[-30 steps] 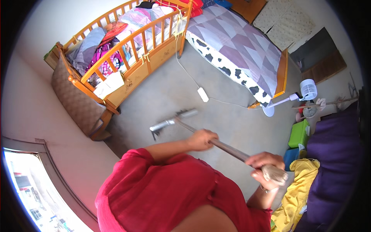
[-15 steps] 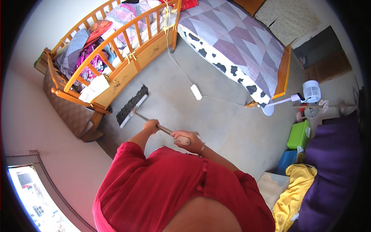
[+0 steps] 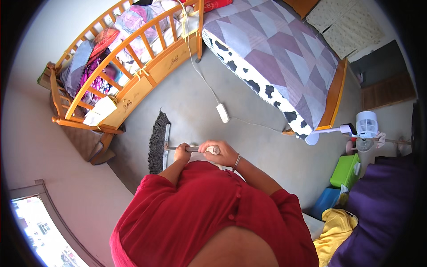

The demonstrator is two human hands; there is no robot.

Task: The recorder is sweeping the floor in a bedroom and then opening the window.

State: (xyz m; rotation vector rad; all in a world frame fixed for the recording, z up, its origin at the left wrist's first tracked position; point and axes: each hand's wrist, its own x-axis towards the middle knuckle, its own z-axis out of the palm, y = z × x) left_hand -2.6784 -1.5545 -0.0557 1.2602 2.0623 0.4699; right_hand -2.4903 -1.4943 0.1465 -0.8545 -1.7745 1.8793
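A flat mop (image 3: 158, 143) with a dark grey fringed head and a pale metal bar lies on the grey floor (image 3: 260, 151), left of centre. Its handle runs to the right, in front of my red shirt. My left hand (image 3: 181, 152) wraps round the handle close to the mop head. Farther up, my right hand (image 3: 220, 152) closes on the handle near its pale, worn end. A bracelet circles my right wrist.
A wooden crib (image 3: 133, 95) piled with clothes stands far left; a bed (image 3: 275, 58) fills the far right. A white power strip (image 3: 222, 113) and cord lie across the floor. At right are a white fan (image 3: 366, 124), a green box (image 3: 344, 170), a blue bin (image 3: 324, 203) and yellow cloth (image 3: 336, 231).
The mop head has moved nearer to me and slightly right, turning from slanted to almost upright in view. My left hand has come closer to my body, both hands still gripping the handle.
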